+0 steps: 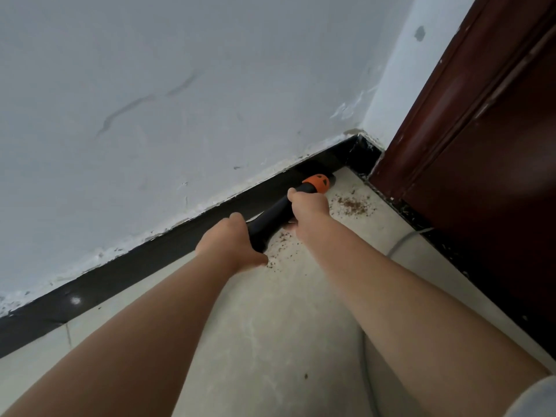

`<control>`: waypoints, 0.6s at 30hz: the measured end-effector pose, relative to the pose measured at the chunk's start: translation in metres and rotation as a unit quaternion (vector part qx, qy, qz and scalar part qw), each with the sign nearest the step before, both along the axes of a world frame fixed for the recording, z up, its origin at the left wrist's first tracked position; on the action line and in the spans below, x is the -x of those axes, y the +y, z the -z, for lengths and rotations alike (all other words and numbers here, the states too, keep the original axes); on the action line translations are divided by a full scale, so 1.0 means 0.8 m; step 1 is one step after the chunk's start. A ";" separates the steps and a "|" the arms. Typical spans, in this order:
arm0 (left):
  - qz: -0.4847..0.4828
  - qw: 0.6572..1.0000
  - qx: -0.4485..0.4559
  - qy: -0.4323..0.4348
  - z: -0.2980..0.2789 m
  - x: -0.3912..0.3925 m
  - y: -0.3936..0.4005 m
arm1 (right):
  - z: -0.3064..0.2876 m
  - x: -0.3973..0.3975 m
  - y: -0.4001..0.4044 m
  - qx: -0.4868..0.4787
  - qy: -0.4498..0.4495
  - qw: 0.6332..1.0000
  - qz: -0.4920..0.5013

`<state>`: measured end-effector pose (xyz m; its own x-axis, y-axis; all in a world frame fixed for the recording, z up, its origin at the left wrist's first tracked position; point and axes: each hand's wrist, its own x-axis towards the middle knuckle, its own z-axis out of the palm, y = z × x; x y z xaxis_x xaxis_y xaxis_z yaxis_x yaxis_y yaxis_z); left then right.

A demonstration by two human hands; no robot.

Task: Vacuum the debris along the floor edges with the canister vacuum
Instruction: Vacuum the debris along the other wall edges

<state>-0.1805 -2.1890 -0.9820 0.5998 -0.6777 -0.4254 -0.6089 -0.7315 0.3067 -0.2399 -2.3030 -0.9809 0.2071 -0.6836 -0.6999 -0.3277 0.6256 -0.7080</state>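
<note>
Two hands grip wand: left hand (230, 246) rear, right hand (310, 207) forward | vacuum wand (272, 219) along black baseboard (144, 260), tip near corner | debris (352, 204) between wand and door frame (469, 139).

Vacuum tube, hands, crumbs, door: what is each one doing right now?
vacuum tube: gripped by both hands, tip at the baseboard near the corner
left hand: grips the tube's rear
right hand: grips near the orange collar
crumbs: scattered on the floor
door: cannot tell if shut
</note>
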 end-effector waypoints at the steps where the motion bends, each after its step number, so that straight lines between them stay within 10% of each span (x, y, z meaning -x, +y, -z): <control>1: -0.003 1.000 0.002 0.006 0.002 0.003 -0.008 | 0.001 0.003 -0.008 0.005 0.001 1.000 0.000; 18: -0.002 0.996 0.085 0.026 -0.001 -0.005 0.014 | -0.007 0.009 0.023 0.066 -0.024 0.997 0.028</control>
<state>-0.1764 -2.1774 -0.9814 0.5831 -0.7403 -0.3346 -0.5860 -0.6685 0.4579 -0.2471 -2.2848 -0.9757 0.1965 -0.7809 -0.5930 -0.2582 0.5422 -0.7996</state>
